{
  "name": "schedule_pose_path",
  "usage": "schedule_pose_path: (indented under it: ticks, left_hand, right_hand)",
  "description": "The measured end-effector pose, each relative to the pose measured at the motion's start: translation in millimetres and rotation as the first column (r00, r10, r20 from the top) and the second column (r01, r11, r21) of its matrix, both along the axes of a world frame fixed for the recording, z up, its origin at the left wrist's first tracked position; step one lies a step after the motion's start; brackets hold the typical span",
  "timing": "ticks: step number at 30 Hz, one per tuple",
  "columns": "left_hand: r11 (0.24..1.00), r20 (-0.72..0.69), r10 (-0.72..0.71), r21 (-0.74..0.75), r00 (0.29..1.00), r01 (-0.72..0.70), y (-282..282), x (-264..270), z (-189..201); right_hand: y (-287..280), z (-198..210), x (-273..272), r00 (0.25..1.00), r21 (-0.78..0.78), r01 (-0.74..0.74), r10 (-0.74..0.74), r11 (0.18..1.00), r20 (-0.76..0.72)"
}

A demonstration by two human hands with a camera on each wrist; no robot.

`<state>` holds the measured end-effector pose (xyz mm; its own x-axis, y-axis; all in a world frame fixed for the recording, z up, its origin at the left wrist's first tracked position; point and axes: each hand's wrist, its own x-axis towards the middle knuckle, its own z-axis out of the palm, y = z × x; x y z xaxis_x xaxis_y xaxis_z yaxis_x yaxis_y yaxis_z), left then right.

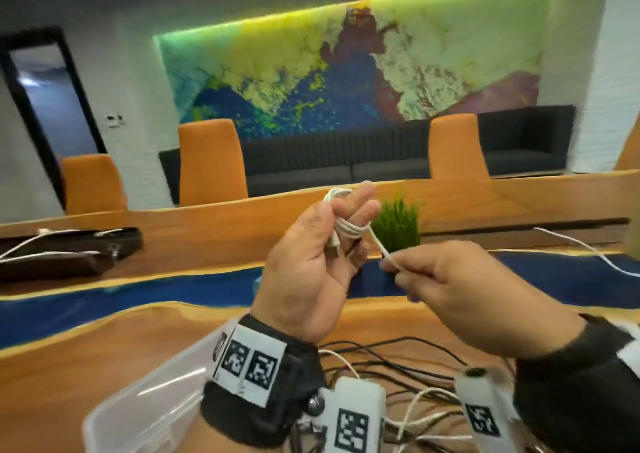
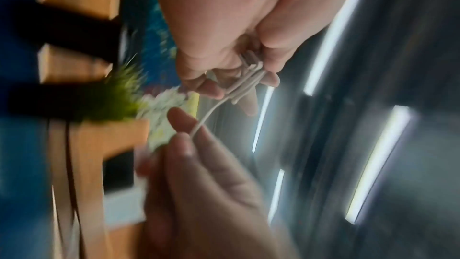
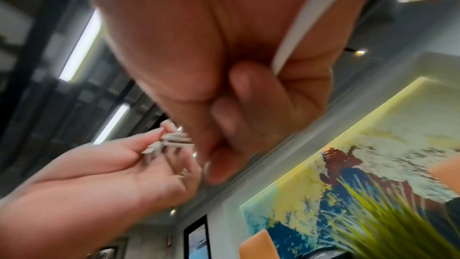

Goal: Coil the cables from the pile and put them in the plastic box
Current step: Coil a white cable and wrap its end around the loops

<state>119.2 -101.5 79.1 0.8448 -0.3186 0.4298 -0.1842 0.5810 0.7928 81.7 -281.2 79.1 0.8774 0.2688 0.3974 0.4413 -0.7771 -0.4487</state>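
Observation:
My left hand is raised above the table, and a thin white cable is wound in several loops round its fingers. A plug end hangs across the palm. My right hand, just to the right and slightly lower, pinches the free run of that white cable between thumb and fingertips, and the cable trails on through the right palm. A clear plastic box sits on the table at lower left, partly behind my left wrist. A pile of black and white cables lies below both wrists.
A small green plant stands on the table just behind my hands. A dark flat case with white cords lies at far left. Another white cord runs at the right. Orange chairs line the far side.

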Motion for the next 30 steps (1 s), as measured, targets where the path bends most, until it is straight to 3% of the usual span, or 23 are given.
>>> schedule_pose_path:
  ticks: [1, 3, 4, 6, 8, 10, 12, 14, 16, 19, 22, 24, 27, 30]
  left_hand:
    - [0.971, 0.190, 0.150, 0.156, 0.970, -0.180, -2, 3, -4]
    - [0.754, 0.591, 0.205, 0.413, 0.780, -0.511, 2, 10, -11]
    - [0.648, 0.680, 0.150, 0.481, 0.718, -0.591, 6, 13, -13]
    - [0.593, 0.678, 0.028, 0.580, 0.735, -0.558, 8, 12, -15]
    - [0.671, 0.506, -0.061, 0.659, 0.861, -0.339, 0, 5, -14]
    - [0.845, 0.158, -0.088, 0.535, 0.983, -0.010, -9, -2, -14]
    - [0.934, -0.076, -0.210, 0.279, 0.975, 0.223, -13, -6, -12]
    - [0.943, -0.121, -0.288, 0.138, 0.950, 0.303, -13, -9, -9]
    - [0.958, -0.112, -0.226, 0.154, 0.968, 0.242, -15, -12, -4]
    - [0.955, -0.031, -0.023, 0.293, 0.999, 0.031, -26, -16, -4]
    - [0.855, 0.148, 0.229, 0.441, 0.962, -0.271, -33, -17, -10]
    - [0.790, 0.212, 0.312, 0.484, 0.926, -0.377, -34, -18, -11]
    - [0.817, 0.176, 0.264, 0.482, 0.948, -0.316, -33, -19, -10]
    - [0.894, 0.129, 0.087, 0.427, 0.988, -0.134, -25, -18, -7]
  right_hand:
    - [4, 1, -5, 0.997, -0.102, -0.058, 0.052, 0.993, -0.056]
    - [5, 8, -13, 0.993, -0.161, -0.107, 0.113, 0.981, 0.029]
    - [1, 13, -14, 0.984, -0.131, -0.078, 0.098, 0.988, 0.150]
    - [-11, 17, -11, 0.925, -0.019, -0.002, 0.009, 1.000, 0.380]
    - [-19, 11, -1, 0.895, 0.108, 0.013, -0.060, 0.994, 0.442]
    - [-15, 2, 10, 0.919, 0.213, -0.031, -0.056, 0.976, 0.389]
    - [-10, 1, 12, 0.972, 0.378, -0.123, 0.036, 0.918, 0.231]
    - [-7, 5, 6, 0.973, 0.549, -0.230, 0.200, 0.804, 0.116]
    - [-7, 9, 1, 0.960, 0.535, -0.280, 0.221, 0.797, 0.173]
    - [-7, 8, 2, 0.954, 0.414, -0.206, 0.087, 0.887, 0.288]
    - [-9, 3, 8, 0.956, 0.400, -0.155, 0.035, 0.903, 0.292]
    - [-7, -1, 10, 0.954, 0.336, -0.133, 0.029, 0.932, 0.297]
    - [-8, -1, 9, 0.951, 0.301, -0.139, 0.042, 0.943, 0.306]
    - [-12, 2, 8, 0.950, 0.362, -0.211, 0.104, 0.908, 0.294]
